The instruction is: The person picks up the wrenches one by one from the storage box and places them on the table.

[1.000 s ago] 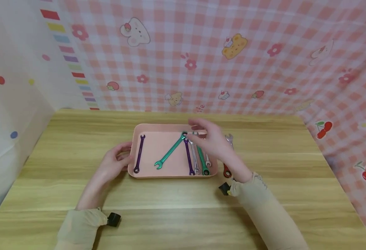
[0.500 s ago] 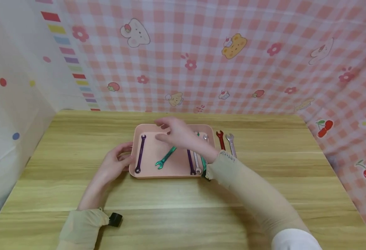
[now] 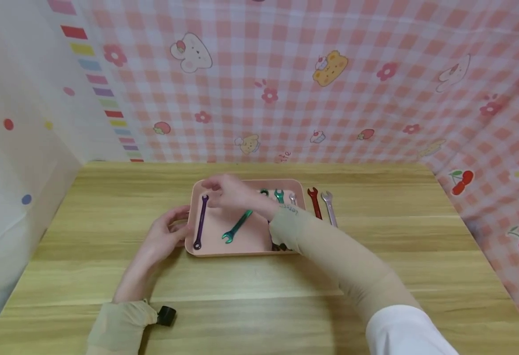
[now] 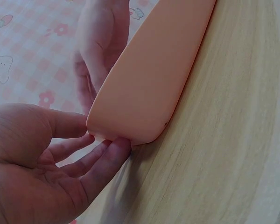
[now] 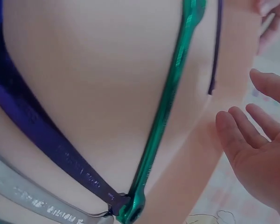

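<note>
A person's left hand (image 3: 168,234) grips the left end of a pink tray (image 3: 252,237) on a bench (image 3: 250,305) as the right hand (image 3: 231,194), fingers loose and holding nothing, hovers just beside a purple wrench (image 3: 201,222). Work appears partway along: several wrenches lie in the tray, while a red wrench (image 3: 314,202) and a silver wrench (image 3: 329,207) remain outside. The purple wrench runs nearly front to back, forked end away; a green wrench (image 3: 239,226) slants mid-tray, forked end near left.
</note>
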Demonstrator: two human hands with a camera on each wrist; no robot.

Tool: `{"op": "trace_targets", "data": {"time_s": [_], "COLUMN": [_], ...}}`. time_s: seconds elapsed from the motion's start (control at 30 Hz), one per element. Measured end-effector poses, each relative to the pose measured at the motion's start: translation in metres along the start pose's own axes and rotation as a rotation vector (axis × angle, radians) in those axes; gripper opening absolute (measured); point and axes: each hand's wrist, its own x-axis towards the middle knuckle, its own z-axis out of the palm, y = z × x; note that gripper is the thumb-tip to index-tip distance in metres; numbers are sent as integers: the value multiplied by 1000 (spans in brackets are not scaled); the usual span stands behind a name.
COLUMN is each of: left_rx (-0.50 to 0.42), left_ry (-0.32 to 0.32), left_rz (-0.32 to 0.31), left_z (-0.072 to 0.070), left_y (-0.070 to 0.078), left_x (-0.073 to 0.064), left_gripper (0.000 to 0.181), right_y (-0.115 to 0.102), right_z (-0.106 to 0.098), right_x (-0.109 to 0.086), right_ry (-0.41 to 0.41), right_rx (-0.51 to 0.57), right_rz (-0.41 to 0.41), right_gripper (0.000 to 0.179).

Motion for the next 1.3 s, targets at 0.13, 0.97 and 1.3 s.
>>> {"op": "trace_targets", "data": {"time_s": [0.13,0.97,1.3], "left_rx": [6,-10,-6], "left_ry": [6,8,5], "left_rz": [7,27,25], "left_z": [0,1,-1], "left_y": [0,-1,-2], "left_x": [0,-1,-1], "left_gripper": [59,57,60], "right_y": [3,-3,-1], "right_z": [6,24,15], "right_x": [7,16,23], "right_ry": [0,7,-34], "right_rx": [-20,-43,158], "right_rz": [15,46,153], "right_gripper": [57,45,47]}}
